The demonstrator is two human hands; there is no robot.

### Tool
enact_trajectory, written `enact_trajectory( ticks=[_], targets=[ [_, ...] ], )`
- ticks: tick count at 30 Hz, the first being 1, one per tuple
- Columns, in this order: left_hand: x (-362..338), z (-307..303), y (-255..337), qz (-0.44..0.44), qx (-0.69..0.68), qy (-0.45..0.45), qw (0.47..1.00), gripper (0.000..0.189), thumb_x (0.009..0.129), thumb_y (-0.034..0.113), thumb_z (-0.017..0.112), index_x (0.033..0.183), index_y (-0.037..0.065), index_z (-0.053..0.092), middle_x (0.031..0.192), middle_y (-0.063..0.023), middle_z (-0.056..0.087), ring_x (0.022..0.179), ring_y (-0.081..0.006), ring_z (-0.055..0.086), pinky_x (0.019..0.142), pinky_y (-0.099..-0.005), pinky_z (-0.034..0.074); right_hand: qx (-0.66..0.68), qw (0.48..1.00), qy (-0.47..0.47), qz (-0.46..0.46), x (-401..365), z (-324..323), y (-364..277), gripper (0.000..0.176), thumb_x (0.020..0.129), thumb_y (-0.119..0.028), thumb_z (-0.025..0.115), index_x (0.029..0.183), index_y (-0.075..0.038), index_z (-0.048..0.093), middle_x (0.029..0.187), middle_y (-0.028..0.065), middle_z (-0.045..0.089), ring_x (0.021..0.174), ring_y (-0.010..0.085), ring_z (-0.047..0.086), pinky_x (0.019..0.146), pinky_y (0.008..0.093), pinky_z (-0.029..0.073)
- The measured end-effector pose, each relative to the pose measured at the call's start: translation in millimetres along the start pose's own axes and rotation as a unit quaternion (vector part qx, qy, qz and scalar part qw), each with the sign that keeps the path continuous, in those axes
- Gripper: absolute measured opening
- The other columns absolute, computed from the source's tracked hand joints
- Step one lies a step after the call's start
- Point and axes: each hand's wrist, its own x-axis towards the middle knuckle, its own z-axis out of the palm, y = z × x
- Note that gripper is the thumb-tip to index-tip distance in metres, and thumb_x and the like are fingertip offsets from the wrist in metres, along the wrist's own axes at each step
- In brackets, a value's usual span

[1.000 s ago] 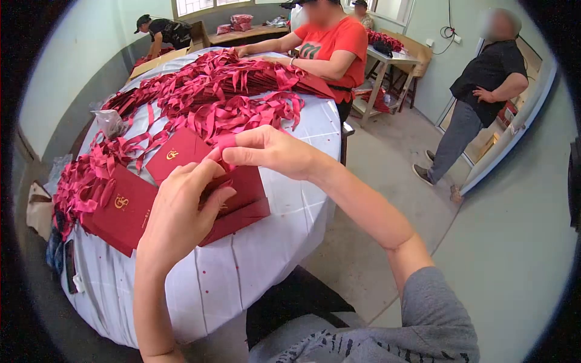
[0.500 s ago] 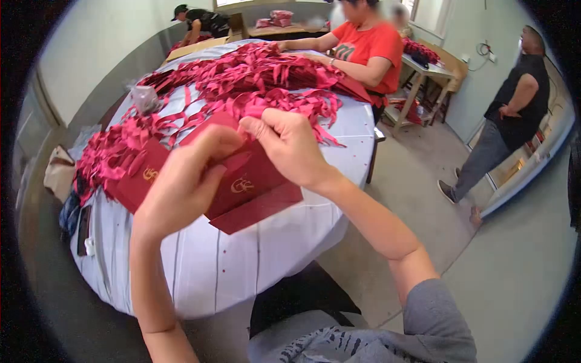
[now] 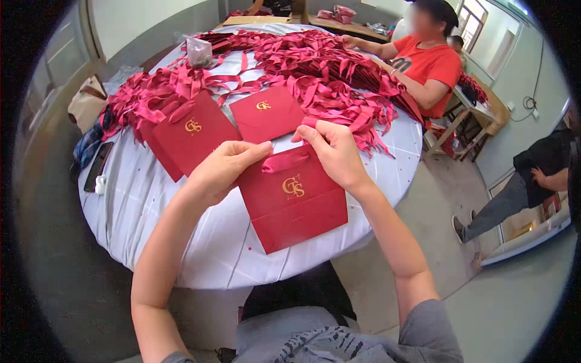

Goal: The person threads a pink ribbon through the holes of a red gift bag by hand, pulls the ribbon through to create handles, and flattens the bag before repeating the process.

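A red paper gift bag (image 3: 296,212) with gold lettering on its front lies flat between my hands near the table's front edge. Its pink ribbon handle (image 3: 284,161) hangs over the front from the top edge. My left hand (image 3: 219,171) pinches the bag's upper left corner between thumb and fingers. At the upper right corner, my right hand (image 3: 336,154) is closed on the bag, thumb against forefinger. Just beyond lie another red bag (image 3: 266,115) and, to the left, a small stack of red bags (image 3: 198,136) with ribbon handles.
A white-covered round table (image 3: 200,266) carries a large heap of ribboned bags (image 3: 339,66), a clear plastic bag (image 3: 198,51) and a phone (image 3: 98,166). Across it, a co-worker in a red shirt (image 3: 426,72) handles bags. Another person (image 3: 538,175) stands at right.
My hands have moved apart to the bag's two upper corners, and its front now shows more fully. The view has shifted, so table and people appear displaced.
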Motion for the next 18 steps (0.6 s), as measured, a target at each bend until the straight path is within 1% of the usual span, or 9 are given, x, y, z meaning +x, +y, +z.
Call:
enact_trajectory(
  ticks=[1, 2, 4, 5, 6, 8, 9, 12, 18],
  targets=[
    [1.7, 1.2, -1.7, 0.007, -0.077, -0.016, 0.997, 0.031, 0.091, 0.028, 0.06, 0.096, -0.002, 0.067, 0.083, -0.004, 0.066, 0.074, -0.007, 0.059, 0.07, -0.0229, 0.047, 0.006, 1.0, 0.013, -0.011, -1.2, 1.4, 3.2, 0.026, 0.093, -0.017, 0.055, 0.083, 0.004, 0.066, 0.077, 0.0037, 0.065, 0.073, 0.0069, 0.057, 0.067, 0.0235, 0.044],
    [3.9, 2.0, -4.8, 0.006, -0.079, -0.015, 0.997, 0.031, 0.091, 0.028, 0.06, 0.096, -0.002, 0.067, 0.083, -0.004, 0.066, 0.074, -0.007, 0.059, 0.07, -0.0229, 0.047, -0.003, 1.0, 0.005, 0.005, -3.5, 1.5, -1.9, 0.024, 0.093, -0.017, 0.056, 0.084, 0.004, 0.065, 0.076, 0.0038, 0.065, 0.072, 0.0071, 0.056, 0.066, 0.0238, 0.044],
    [9.4, 4.7, -12.4, 0.071, -0.09, 0.031, 0.993, 0.022, 0.088, 0.018, 0.062, 0.095, -0.001, 0.067, 0.084, -0.0041, 0.067, 0.074, -0.0063, 0.06, 0.067, -0.021, 0.048, -0.005, 1.0, 0.014, 0.006, -7.0, 7.0, -0.1, 0.023, 0.092, -0.016, 0.056, 0.084, 0.004, 0.065, 0.076, 0.0039, 0.065, 0.072, 0.0069, 0.056, 0.066, 0.0238, 0.044],
    [10.9, 8.4, -16.5, 0.12, -0.053, 0.057, 0.99, 0.02, 0.089, 0.017, 0.061, 0.09, -0.002, 0.066, 0.078, -0.0017, 0.065, 0.068, -0.0052, 0.057, 0.061, -0.0203, 0.045, -0.006, 1.0, 0.024, 0.007, -8.2, 9.7, 1.6, 0.022, 0.092, -0.015, 0.057, 0.084, 0.004, 0.065, 0.076, 0.0041, 0.065, 0.072, 0.0068, 0.056, 0.065, 0.0237, 0.044],
    [13.5, 8.6, -21.6, 0.119, -0.056, 0.057, 0.99, 0.02, 0.089, 0.017, 0.061, 0.09, -0.002, 0.066, 0.078, -0.0017, 0.065, 0.068, -0.0052, 0.057, 0.061, -0.0203, 0.045, -0.015, 0.999, 0.032, 0.012, -9.1, 12.1, 4.7, 0.021, 0.092, -0.015, 0.057, 0.083, 0.003, 0.064, 0.074, 0.0029, 0.063, 0.069, 0.0058, 0.053, 0.063, 0.023, 0.043],
    [16.6, 9.9, -28.9, 0.177, 0.053, 0.122, 0.975, 0.021, 0.092, 0.018, 0.056, 0.085, 0.0, 0.065, 0.074, 0.0032, 0.059, 0.068, -0.002, 0.05, 0.061, -0.0185, 0.04, -0.028, 0.999, 0.042, -0.005, -11.7, 16.0, 2.7, 0.021, 0.092, -0.015, 0.057, 0.082, 0.003, 0.064, 0.071, 0.0017, 0.061, 0.067, 0.0051, 0.051, 0.06, 0.0225, 0.041],
    [15.1, 15.6, -29.2, 0.186, 0.026, 0.145, 0.972, 0.021, 0.093, 0.016, 0.055, 0.082, 0.0, 0.063, 0.069, 0.0052, 0.053, 0.063, -0.0015, 0.043, 0.056, -0.0194, 0.035, -0.037, 0.998, 0.054, -0.023, -12.4, 17.7, 1.2, 0.021, 0.092, -0.015, 0.057, 0.082, 0.003, 0.064, 0.068, 0.0005, 0.058, 0.065, 0.0043, 0.048, 0.058, 0.022, 0.039],
    [14.9, 14.6, -32.5, 0.183, 0.059, 0.174, 0.966, 0.022, 0.093, 0.016, 0.055, 0.081, -0.001, 0.062, 0.067, 0.0057, 0.051, 0.063, -0.0015, 0.041, 0.055, -0.0202, 0.033, -0.043, 0.997, 0.057, -0.009, -14.6, 20.9, -1.4, 0.021, 0.092, -0.015, 0.057, 0.081, 0.002, 0.063, 0.064, -0.0014, 0.052, 0.061, 0.0036, 0.042, 0.054, 0.0219, 0.035],
    [20.5, 13.3, -42.3, 0.187, 0.083, 0.177, 0.963, 0.021, 0.092, 0.014, 0.054, 0.079, -0.002, 0.059, 0.062, 0.003, 0.048, 0.06, -0.0026, 0.042, 0.054, -0.0215, 0.034, -0.011, 0.998, 0.058, 0.01, -16.5, 24.1, 4.9, 0.021, 0.092, -0.015, 0.058, 0.082, 0.002, 0.064, 0.063, -0.0018, 0.051, 0.06, 0.003, 0.04, 0.053, 0.0217, 0.033]
  ],
)
